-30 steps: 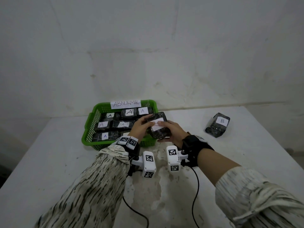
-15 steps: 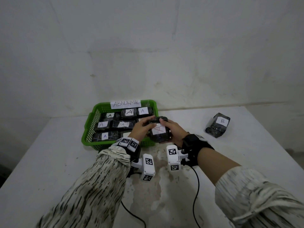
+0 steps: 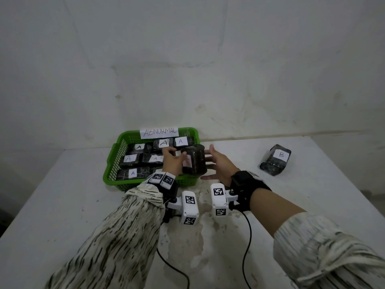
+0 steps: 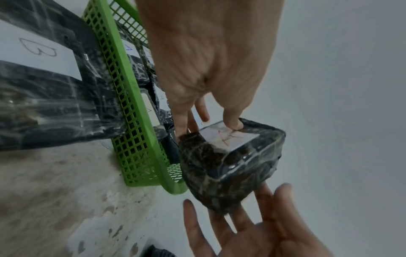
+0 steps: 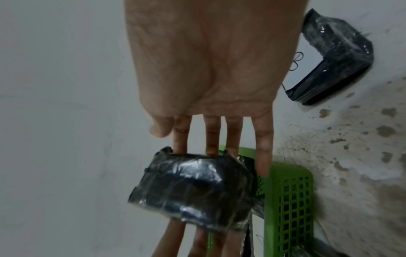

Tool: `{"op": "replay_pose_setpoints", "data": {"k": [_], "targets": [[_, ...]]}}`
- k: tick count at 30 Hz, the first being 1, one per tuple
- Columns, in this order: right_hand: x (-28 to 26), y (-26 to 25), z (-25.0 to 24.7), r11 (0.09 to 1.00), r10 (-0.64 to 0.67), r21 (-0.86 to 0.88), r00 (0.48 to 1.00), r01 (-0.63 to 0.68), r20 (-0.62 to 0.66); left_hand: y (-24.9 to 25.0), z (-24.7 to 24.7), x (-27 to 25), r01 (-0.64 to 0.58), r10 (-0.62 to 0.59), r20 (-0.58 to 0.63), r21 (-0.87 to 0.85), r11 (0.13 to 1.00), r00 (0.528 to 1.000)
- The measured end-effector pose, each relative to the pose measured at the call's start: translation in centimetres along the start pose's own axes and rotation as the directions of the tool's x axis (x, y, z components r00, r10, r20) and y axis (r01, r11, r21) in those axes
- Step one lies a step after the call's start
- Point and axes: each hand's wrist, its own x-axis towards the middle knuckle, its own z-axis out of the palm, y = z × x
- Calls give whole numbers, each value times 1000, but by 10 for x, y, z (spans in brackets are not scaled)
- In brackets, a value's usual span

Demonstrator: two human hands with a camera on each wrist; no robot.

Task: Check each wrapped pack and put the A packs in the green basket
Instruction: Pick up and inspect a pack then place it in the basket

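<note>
My left hand [image 3: 174, 161] grips a dark wrapped pack [image 3: 194, 161] above the near right corner of the green basket [image 3: 110, 170]. In the left wrist view my thumb presses the pack's [image 4: 230, 163] white label, which bears a red A. My right hand [image 3: 216, 161] is open beside the pack, and its straight fingertips [image 5: 212, 149] touch the pack's [image 5: 193, 191] end. Several A-labelled packs [image 3: 133, 173] lie in the basket.
A pack marked B [image 3: 275, 160] lies at the table's right. In the left wrist view another B-marked pack [image 4: 44, 69] lies outside the basket wall [image 4: 131, 121]. A paper sign [image 3: 159, 132] stands on the basket's back rim. Two cables trail toward the front edge.
My right hand has let go of the pack and spread its fingers. My left hand alone now holds the pack, turned so its label faces left.
</note>
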Motion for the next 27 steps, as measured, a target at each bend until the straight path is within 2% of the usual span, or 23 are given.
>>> {"op": "replay_pose_setpoints", "data": {"k": [3,6,7,9,13,19,24,27], "targets": [[6,1,-1,991,-78,-119,993,67,-93,14,3,-6,134,-125,153,-50,990,980],[10,4,-1,979,-94,-193,980,59,-176,25,4,-16,295,-213,365,-184,938,906],[10,5,-1,982,-87,-184,979,53,-184,26,4,-17,313,-215,405,-194,930,889],[7,4,1,991,-46,-134,990,28,-135,24,4,-21,297,-199,427,-175,939,882],[2,4,7,996,32,-80,999,-34,-29,20,5,-20,261,-181,408,-151,953,895],[2,4,14,997,36,75,998,-32,-59,18,7,-20,209,-149,294,-187,960,944],[4,0,21,1000,-28,2,994,28,-106,17,11,-17,173,-127,215,-211,962,968],[4,-1,21,999,-29,-21,995,27,-94,16,11,-14,121,-90,183,-166,979,979]]}}
